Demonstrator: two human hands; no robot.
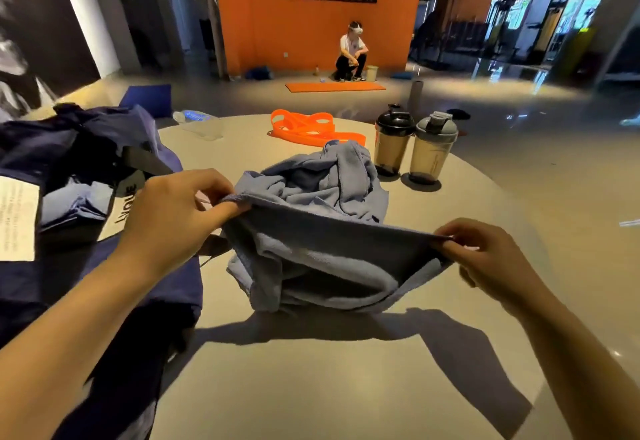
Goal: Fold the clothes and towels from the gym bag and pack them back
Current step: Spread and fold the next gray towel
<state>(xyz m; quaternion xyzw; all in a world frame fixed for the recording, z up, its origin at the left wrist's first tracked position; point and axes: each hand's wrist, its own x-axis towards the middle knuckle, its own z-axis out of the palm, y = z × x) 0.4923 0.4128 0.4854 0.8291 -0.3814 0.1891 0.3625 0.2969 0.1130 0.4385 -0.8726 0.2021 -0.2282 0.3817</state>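
Left hand [176, 211] pinching one end of a blue-grey towel [311, 232] edge between thumb and curled fingers; right hand [485, 256] pinching the other end the same way. Edge pulled taut between the two, raised just off the table [311, 387], left end a little higher than the right. Rest of towel hanging below that edge and bunched in a rumpled heap behind it, resting on the tabletop near the middle. Shadows of both forearms and the cloth thrown on the pale round top in front.

Navy gym bag [69, 169] slumped open at the left side of the table, touching the left forearm's side of the scene, with dark strap and folded blue cloth showing inside its mouth. White label [17, 218] on its near face, print too blurred to read.

Behind the towel heap, orange bands [311, 128] lying looped on the table. Just right of the heap, two shaker bottles standing upright side by side: black-lid bottle [393, 142] and grey-lid bottle [433, 149], near each other, whether touching cannot be told. Clear water bottle [197, 121] lying on its side at the far left rim.

Beyond the table, on the floor, an orange mat [334, 86] before an orange wall [311, 24], and a person [351, 55] crouched there wearing a headset
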